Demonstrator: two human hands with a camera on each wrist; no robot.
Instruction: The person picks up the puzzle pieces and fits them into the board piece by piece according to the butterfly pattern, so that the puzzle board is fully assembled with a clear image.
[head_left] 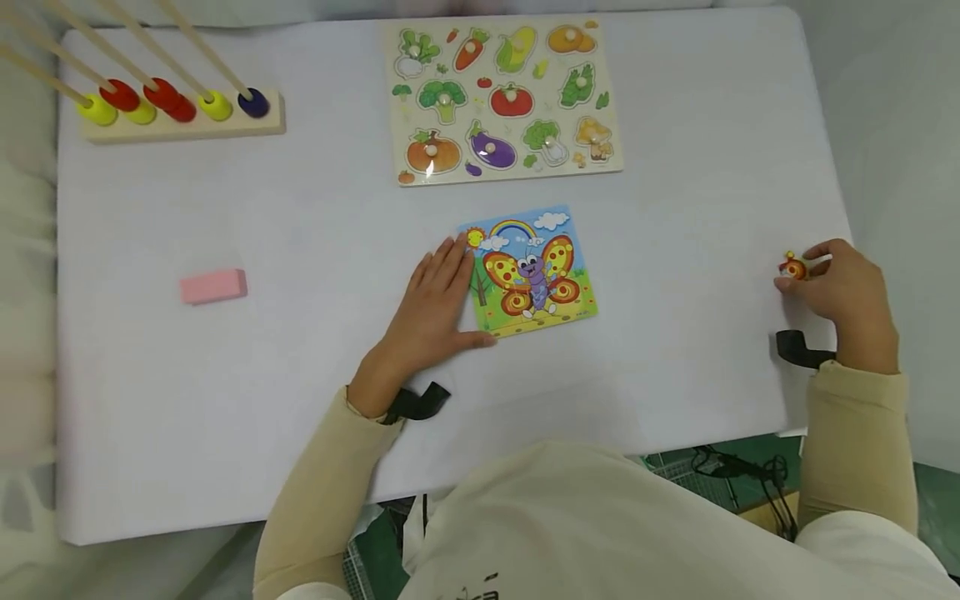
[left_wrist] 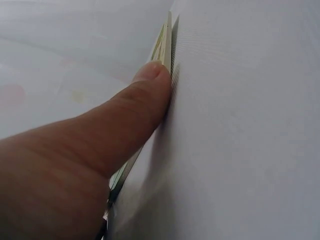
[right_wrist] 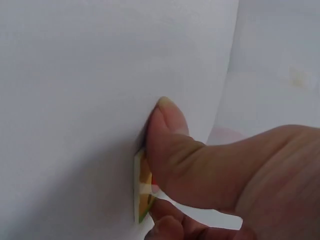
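A square butterfly picture puzzle (head_left: 534, 279) lies flat near the middle of the table. Along its left edge rests my left hand (head_left: 427, 312), fingers straight and thumb spread to the lower corner. The left wrist view has that thumb (left_wrist: 145, 92) against the puzzle's thin edge. Far to the right, close to the table's side, my right hand (head_left: 851, 292) pinches a small, flat picture piece (head_left: 792, 267) in orange, red and yellow. In the right wrist view the piece (right_wrist: 145, 185) shows a pale edge close to the tabletop, partly hidden by the thumb.
Beyond the puzzle lies a wooden vegetable peg board (head_left: 506, 179). A bead stacker (head_left: 187, 125) with tall rods and red, yellow and blue beads stands at the back left. On the left side sits a pink block (head_left: 213, 287). The table's right edge (head_left: 832, 150) runs beside my right hand.
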